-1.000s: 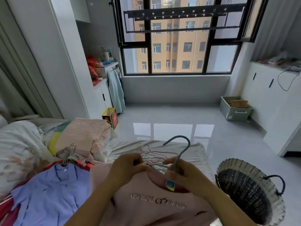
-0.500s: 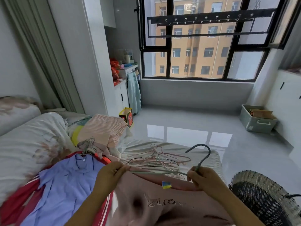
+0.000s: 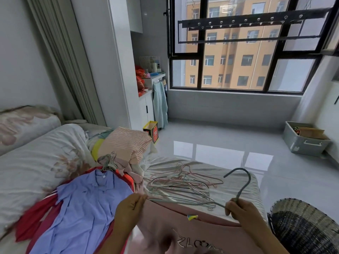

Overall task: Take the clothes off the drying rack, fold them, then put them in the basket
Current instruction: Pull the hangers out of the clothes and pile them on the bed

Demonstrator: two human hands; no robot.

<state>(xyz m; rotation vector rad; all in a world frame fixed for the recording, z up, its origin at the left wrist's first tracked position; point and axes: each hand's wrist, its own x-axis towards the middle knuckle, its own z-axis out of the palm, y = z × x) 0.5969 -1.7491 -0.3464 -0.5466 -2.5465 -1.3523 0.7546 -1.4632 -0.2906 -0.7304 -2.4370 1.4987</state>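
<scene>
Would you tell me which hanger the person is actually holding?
The grey-green hanger, hook raised, held by the left hand and right hand; the other hangers lie piled on the bed.

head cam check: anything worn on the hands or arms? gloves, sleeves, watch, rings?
Nothing worn that the frame shows. The left hand and right hand are bare, with no gloves and no rings visible. The left forearm and right forearm are bare down to the bottom edge of the frame: no sleeves, watch or bands in view.
</scene>
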